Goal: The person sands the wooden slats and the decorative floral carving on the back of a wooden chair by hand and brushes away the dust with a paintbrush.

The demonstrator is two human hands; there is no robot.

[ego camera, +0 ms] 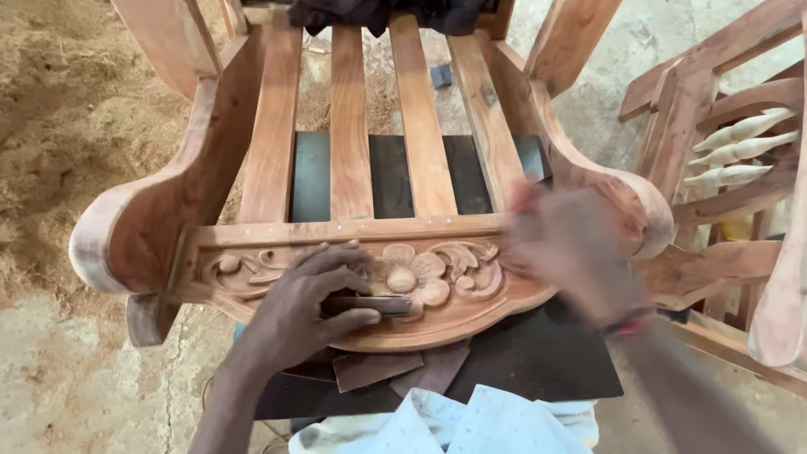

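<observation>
A reddish wooden chair frame (273,126) lies on a dark board, its carved floral front rail (437,282) facing me. My left hand (307,307) presses a small dark strip, which looks like sandpaper (382,304), against the carving below the flower. My right hand (572,252) is blurred with motion at the right end of the rail, near the curved armrest (626,197). Whether it holds anything cannot be told.
Loose sandpaper pieces (378,367) lie on the dark board (538,357) under the rail. A second wooden chair with pale turned spindles (735,151) stands at the right. Sawdust covers the ground (76,109) at the left. Pale cloth (471,424) shows at the bottom.
</observation>
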